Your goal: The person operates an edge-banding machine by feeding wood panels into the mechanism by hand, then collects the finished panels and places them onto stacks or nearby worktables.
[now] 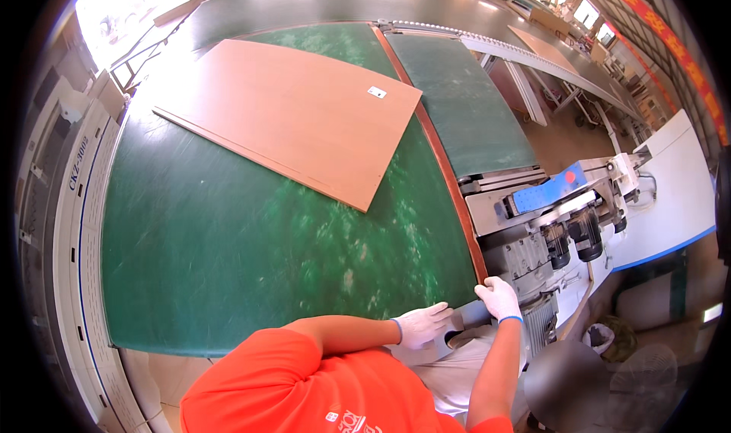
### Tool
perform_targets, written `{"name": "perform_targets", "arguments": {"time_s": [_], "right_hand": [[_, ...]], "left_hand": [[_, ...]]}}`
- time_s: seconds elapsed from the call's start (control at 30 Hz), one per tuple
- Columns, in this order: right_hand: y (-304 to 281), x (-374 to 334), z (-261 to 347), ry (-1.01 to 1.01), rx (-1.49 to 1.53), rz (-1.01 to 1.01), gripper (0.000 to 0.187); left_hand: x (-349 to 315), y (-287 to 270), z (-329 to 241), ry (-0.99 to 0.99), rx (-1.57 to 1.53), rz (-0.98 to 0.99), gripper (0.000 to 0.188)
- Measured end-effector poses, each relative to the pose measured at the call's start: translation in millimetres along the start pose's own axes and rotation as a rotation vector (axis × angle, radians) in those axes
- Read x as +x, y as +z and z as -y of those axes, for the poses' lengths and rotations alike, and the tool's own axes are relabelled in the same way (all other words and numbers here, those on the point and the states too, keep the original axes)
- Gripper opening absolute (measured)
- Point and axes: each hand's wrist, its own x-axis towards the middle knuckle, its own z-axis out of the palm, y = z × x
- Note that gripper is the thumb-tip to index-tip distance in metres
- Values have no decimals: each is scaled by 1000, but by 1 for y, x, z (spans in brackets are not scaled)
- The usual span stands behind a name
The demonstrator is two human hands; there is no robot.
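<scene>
My right hand (500, 299), in a white glove with a blue cuff, is closed around the near end of a long reddish-brown strip (445, 159). This narrow strip runs away from me along the right edge of the green-topped table (228, 281). Beside it, just past the table's front edge, my left hand (424, 325) wears a matching glove. Its fingers stretch to the right, and I see nothing held in them. A large wood-coloured panel (289, 113) lies at an angle across the far part of the table, with a small white label (376, 92) near its right corner.
To the right stands a machine with motors (585, 231) and a blue cover (550, 191). A second green surface (461, 102) lies beyond the strip. At the left is a long white machine housing (84, 227). A roller rail (533, 52) crosses the far right.
</scene>
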Motion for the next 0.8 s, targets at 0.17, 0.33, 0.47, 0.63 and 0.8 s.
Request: {"name": "perform_targets", "arguments": {"time_s": [0.17, 0.33, 0.47, 0.63, 0.8], "right_hand": [[0, -5, -2, -31, 18, -14, 60], [-5, -4, 7, -59, 14, -8, 61], [-6, -3, 7, -24, 10, 23, 62], [-10, -7, 7, -10, 25, 32, 63], [-10, -7, 1, -3, 12, 14, 63]], "left_hand": [[-36, -41, 28, -120, -171, -111, 58], [-54, -55, 77, -267, -159, -324, 48], [-60, -59, 110, -416, -54, -430, 45], [-72, -60, 150, -598, 56, -526, 43], [-85, -61, 179, -747, 143, -567, 42]]}}
